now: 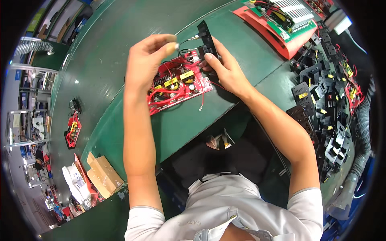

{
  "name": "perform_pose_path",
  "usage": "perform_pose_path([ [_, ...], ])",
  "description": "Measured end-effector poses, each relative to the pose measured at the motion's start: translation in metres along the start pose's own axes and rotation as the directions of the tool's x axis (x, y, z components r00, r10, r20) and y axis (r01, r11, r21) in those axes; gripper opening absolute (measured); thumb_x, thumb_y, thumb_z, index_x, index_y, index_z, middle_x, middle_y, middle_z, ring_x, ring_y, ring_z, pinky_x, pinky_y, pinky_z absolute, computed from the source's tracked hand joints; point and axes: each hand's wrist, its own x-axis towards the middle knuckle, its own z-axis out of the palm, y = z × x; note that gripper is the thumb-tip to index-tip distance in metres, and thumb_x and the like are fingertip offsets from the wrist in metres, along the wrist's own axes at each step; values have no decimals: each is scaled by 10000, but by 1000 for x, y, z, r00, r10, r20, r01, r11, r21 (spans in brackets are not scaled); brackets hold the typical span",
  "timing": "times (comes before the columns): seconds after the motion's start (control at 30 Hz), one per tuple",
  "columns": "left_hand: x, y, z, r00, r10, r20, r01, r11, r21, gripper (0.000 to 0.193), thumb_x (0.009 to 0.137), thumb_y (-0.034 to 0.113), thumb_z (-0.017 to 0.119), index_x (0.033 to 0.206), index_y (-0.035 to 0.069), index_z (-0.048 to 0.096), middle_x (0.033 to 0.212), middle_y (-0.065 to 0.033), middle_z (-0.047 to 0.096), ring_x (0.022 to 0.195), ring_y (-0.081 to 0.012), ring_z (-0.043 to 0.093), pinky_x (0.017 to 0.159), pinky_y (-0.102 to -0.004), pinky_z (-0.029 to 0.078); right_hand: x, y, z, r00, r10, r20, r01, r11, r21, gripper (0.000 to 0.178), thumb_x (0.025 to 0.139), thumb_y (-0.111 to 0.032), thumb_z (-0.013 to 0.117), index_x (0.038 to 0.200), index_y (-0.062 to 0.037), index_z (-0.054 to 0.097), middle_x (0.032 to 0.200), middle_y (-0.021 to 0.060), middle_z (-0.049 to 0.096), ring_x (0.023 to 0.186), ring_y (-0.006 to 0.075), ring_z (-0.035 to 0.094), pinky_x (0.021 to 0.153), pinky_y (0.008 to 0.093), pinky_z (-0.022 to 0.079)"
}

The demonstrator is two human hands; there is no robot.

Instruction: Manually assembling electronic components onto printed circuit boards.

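This is an electronics assembly workshop. A long green workbench runs through it, and on its middle lies a red circuit board (thick with red wires). Right of that board sits a heap of black plastic parts; far left of it stand metal shelving racks.

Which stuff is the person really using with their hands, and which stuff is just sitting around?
In use:
- red circuit board, under both hands
- black panel, held by the right hand
- thin wire, pinched by the left hand

Lying about:
- pile of black parts on the right
- green board on a red tray
- cardboard boxes
- small red board on the left
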Motion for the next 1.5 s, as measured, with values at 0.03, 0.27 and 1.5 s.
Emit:
perform_pose_path([
  [0.03,0,-3,6,998,-56,12,57,994,-96,249,852,88,753,1072,-26,725,921,-34,707,837,-85,625,776,-238,496,-1,0,1,1000,0,12,0,1000,-4,558,1043,-196,503,1540,-41,300,1228,66,578,984,122,608,879,283,518],
  [0.27,-4,-17,30,989,-1,-149,-14,995,-96,238,855,52,753,1082,-17,733,914,-40,707,816,-111,658,709,-241,523,-4,2,5,997,-74,-24,73,997,-33,632,995,-138,572,1549,-66,277,1208,105,550,954,144,626,851,293,517],
  [1.5,-10,-26,43,951,-83,-298,65,996,-67,238,894,72,733,1073,-79,693,927,-68,704,816,-119,667,728,-236,538,-4,6,7,985,-167,-30,157,964,-217,678,947,-194,632,1548,-116,328,1132,147,552,1021,248,554,920,353,467],
])
